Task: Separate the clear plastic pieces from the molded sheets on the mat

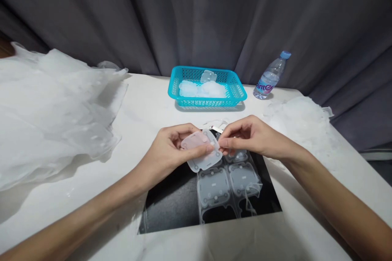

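Between the thumb and fingers of my left hand (174, 144) is a translucent plastic piece (200, 163), flat with rounded corners and small holes. My right hand (248, 136) pinches at the piece's right edge; what exactly its fingertips grip is too small to make out. Below both hands lies a translucent sheet of similar pieces (214, 187), still joined by thin strips, on a black mat (171, 208). A loose curl of clear plastic (252, 191) rests on the sheet's right side.
Behind the hands stands a blue plastic basket (211, 103) with several translucent pieces inside. A water bottle (269, 79) is at its right. A large heap of translucent sheets (55, 114) covers the table's left side. Clear plastic scraps (303, 126) are piled at the right.
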Tool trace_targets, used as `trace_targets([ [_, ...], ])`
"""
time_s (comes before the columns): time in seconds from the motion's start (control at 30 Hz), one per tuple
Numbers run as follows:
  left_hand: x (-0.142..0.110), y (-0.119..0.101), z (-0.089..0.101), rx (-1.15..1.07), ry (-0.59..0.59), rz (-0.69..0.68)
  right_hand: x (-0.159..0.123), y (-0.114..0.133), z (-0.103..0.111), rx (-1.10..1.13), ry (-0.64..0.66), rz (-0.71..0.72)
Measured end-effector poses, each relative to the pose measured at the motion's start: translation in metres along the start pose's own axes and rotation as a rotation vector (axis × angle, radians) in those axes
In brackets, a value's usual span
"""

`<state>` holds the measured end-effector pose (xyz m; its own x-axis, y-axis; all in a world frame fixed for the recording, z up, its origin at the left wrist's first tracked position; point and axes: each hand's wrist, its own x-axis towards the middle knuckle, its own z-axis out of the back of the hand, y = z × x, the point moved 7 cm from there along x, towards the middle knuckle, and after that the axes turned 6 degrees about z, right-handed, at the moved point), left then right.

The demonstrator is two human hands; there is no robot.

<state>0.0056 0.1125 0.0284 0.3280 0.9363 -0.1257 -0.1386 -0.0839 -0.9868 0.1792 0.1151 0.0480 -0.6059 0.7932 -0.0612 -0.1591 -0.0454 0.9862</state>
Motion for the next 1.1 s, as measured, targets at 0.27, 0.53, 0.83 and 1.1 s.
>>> trace_targets([
  [0.27,-0.003,0.002,0.000,0.030,0.004,-0.036,0.001,0.002,-0.002,-0.032,-0.028,0.009],
  [0.53,-0.004,-0.008,0.000,0.027,0.022,-0.148,-0.005,0.014,0.000,-0.174,-0.077,0.095],
  [0.83,-0.010,-0.015,0.000,-0.011,0.073,-0.207,-0.019,0.044,-0.002,-0.346,-0.085,0.272],
  [1.1,-0.016,-0.024,-0.004,0.038,0.111,-0.279,-0.021,0.049,-0.005,-0.361,-0.107,0.342],
])
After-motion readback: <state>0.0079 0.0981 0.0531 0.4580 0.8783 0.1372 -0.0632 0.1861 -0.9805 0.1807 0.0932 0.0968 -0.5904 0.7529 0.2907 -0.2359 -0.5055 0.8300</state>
